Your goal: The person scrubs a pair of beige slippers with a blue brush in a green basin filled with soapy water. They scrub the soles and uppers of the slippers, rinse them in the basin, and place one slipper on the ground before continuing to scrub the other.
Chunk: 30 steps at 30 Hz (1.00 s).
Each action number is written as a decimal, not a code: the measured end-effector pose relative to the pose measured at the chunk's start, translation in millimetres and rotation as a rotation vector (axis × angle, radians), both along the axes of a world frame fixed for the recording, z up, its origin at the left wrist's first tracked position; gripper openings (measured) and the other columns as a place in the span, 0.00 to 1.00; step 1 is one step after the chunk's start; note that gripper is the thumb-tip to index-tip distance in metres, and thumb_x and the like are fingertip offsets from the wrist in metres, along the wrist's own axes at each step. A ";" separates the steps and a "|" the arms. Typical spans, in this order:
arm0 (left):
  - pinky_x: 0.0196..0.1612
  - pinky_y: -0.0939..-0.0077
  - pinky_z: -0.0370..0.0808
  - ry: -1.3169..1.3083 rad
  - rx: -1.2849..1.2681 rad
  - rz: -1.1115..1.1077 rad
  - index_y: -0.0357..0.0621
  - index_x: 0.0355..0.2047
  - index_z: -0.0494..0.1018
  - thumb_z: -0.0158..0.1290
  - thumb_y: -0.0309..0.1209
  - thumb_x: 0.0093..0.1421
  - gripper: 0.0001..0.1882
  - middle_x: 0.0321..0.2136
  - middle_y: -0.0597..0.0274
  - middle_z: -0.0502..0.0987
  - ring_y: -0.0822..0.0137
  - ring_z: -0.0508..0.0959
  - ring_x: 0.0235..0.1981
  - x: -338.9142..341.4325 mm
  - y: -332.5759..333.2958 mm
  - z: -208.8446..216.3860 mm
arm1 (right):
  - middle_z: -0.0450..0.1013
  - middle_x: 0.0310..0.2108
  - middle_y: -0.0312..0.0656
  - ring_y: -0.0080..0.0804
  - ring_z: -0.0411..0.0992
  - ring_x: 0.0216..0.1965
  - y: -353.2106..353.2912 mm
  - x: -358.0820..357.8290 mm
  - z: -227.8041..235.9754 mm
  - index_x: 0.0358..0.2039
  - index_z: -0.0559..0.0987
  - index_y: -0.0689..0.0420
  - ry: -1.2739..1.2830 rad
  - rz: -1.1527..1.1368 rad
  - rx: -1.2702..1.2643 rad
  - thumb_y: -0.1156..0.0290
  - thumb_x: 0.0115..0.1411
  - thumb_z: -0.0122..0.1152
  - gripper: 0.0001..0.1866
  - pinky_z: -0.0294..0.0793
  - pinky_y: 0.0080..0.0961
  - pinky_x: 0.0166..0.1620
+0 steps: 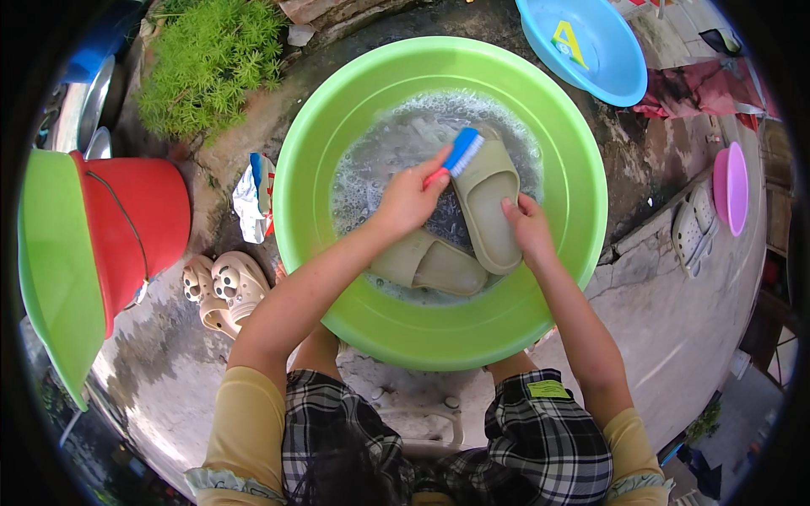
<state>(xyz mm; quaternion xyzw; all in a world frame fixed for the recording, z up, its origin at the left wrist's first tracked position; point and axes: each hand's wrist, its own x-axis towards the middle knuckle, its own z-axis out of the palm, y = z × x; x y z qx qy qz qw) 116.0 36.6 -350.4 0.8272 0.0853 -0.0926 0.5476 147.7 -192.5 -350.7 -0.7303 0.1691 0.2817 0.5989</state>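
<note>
A large green basin [447,337] of soapy water stands in front of me. My left hand [412,196] is closed round the handle of a blue and red scrub brush [462,152], whose white bristles are at the left edge of an olive-green slide sandal [492,207]. My right hand [530,228] grips that sandal near its heel end, thumb on the footbed, holding it tilted over the water. Beneath my left forearm a second slide sandal [439,267] lies in the suds, partly hidden by the arm.
On the left are a red bucket [143,219] with a green basin against it, beige clogs [236,287] and a torn packet [251,198]. A blue basin [591,51] stands at the far right. White clogs [694,228] and a pink basin [736,190] lie to the right.
</note>
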 end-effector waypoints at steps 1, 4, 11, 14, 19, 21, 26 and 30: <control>0.42 0.60 0.74 -0.202 -0.168 -0.027 0.56 0.59 0.70 0.48 0.33 0.65 0.21 0.36 0.43 0.78 0.48 0.79 0.38 -7.4 -13.4 4.4 | 0.77 0.34 0.37 0.22 0.74 0.34 -1.7 2.6 0.3 0.47 0.77 0.63 0.035 -0.012 0.006 0.68 0.64 0.58 0.14 0.73 0.23 0.41; 0.35 0.56 0.75 -0.292 0.184 -0.037 0.60 0.60 0.69 0.50 0.33 0.64 0.23 0.35 0.48 0.80 0.46 0.79 0.32 5.1 1.1 6.9 | 0.77 0.35 0.36 0.21 0.73 0.34 -7.2 -4.9 5.3 0.45 0.78 0.62 -0.035 0.014 0.104 0.66 0.66 0.57 0.13 0.72 0.21 0.41; 0.28 0.57 0.76 -0.296 0.601 -0.125 0.58 0.65 0.61 0.50 0.34 0.63 0.29 0.28 0.52 0.76 0.50 0.79 0.26 3.2 1.4 15.6 | 0.77 0.40 0.38 0.20 0.72 0.37 1.0 -4.9 19.8 0.53 0.74 0.63 -0.195 -0.035 0.070 0.73 0.66 0.55 0.17 0.71 0.19 0.43; 0.34 0.59 0.77 -0.102 0.815 0.043 0.52 0.64 0.61 0.49 0.36 0.65 0.27 0.29 0.50 0.77 0.50 0.80 0.31 18.9 37.8 3.5 | 0.77 0.42 0.39 0.21 0.73 0.40 -6.7 -10.3 21.1 0.55 0.73 0.64 -0.175 -0.023 0.052 0.74 0.66 0.54 0.18 0.71 0.20 0.45; 0.37 0.58 0.75 0.171 0.614 0.155 0.44 0.63 0.62 0.44 0.37 0.69 0.24 0.29 0.44 0.77 0.50 0.79 0.33 17.1 47.6 -50.9 | 0.78 0.40 0.37 0.20 0.73 0.38 -9.3 -6.0 4.9 0.52 0.75 0.63 -0.202 -0.031 0.006 0.72 0.66 0.54 0.16 0.71 0.19 0.44; 0.38 0.54 0.74 0.175 0.182 0.080 0.45 0.60 0.66 0.43 0.40 0.69 0.23 0.34 0.44 0.79 0.44 0.79 0.34 19.4 46.7 -50.6 | 0.78 0.41 0.38 0.21 0.74 0.39 -10.9 -5.4 -1.4 0.54 0.74 0.63 -0.239 -0.022 0.010 0.73 0.66 0.54 0.17 0.71 0.19 0.45; 0.32 0.56 0.74 -0.420 0.185 -0.045 0.54 0.58 0.71 0.48 0.37 0.66 0.20 0.27 0.52 0.76 0.49 0.78 0.27 -2.5 -9.5 16.3 | 0.76 0.46 0.44 0.26 0.74 0.45 -13.1 -6.4 3.1 0.58 0.71 0.65 -0.316 0.026 -0.036 0.75 0.64 0.56 0.22 0.71 0.22 0.49; 0.24 0.59 0.73 -0.513 0.613 0.034 0.61 0.58 0.71 0.52 0.33 0.63 0.22 0.23 0.58 0.73 0.54 0.76 0.23 33.1 27.0 12.9 | 0.76 0.47 0.45 0.28 0.74 0.45 12.3 -15.2 38.2 0.57 0.71 0.66 -0.297 0.076 -0.064 0.76 0.63 0.57 0.21 0.71 0.23 0.50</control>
